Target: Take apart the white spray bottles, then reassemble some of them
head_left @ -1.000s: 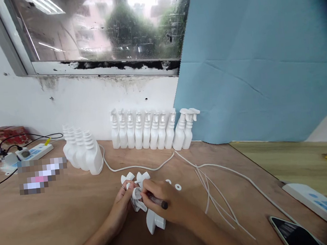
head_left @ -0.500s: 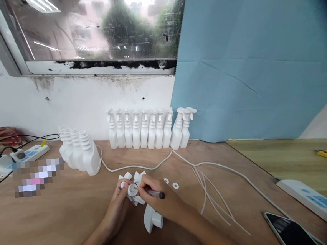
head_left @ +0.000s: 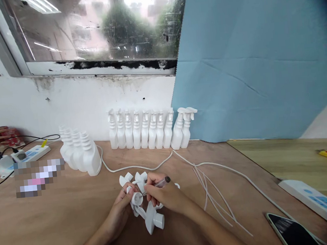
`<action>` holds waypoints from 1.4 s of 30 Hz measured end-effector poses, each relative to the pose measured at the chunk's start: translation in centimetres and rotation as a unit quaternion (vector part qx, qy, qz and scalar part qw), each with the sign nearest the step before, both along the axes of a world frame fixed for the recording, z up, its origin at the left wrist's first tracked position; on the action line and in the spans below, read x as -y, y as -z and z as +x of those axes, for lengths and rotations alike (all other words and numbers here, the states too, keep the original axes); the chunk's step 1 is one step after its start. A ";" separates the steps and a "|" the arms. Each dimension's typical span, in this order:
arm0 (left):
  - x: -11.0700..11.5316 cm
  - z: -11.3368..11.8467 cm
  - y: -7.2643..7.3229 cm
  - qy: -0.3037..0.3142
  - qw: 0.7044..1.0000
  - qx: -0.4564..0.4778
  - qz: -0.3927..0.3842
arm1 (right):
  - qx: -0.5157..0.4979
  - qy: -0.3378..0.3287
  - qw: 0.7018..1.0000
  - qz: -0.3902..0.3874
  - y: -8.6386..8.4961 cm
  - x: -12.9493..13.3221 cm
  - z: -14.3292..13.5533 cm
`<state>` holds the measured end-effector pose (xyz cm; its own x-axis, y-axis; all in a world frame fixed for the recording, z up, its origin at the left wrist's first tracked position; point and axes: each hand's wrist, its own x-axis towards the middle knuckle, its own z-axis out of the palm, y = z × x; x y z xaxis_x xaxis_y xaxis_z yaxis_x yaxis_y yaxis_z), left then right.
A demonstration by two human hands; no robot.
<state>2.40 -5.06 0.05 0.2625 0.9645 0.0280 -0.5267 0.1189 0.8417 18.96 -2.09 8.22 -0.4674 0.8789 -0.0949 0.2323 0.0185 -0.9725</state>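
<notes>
The left hand (head_left: 124, 203), its forearm slanting up from the lower left, pinches a white spray head (head_left: 137, 199) above the counter (head_left: 52, 229) — round opening facing up toward the camera. The right hand (head_left: 166, 193), reaching in from the lower right, grips a pen (head_left: 160, 183) — long axis slanting, tip lower left at the opening, dark end upper right.

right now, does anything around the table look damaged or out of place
The window's lower frame looks damaged: ragged black patches break its white surface, and the wall below is stained. Nothing looks spilled.
</notes>
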 end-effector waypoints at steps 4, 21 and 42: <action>0.0 0.0 0.0 0.005 1.000 0.009 -0.015 | -0.016 0.000 1.000 -0.012 0.1 -0.1 0.0; -0.5 -0.7 0.3 0.040 0.984 0.110 -0.135 | -0.016 -0.103 0.971 0.216 0.6 0.3 -0.5; -0.7 -0.9 -0.7 0.040 0.994 0.075 -0.067 | 0.051 -0.039 0.892 0.447 1.1 -0.4 0.9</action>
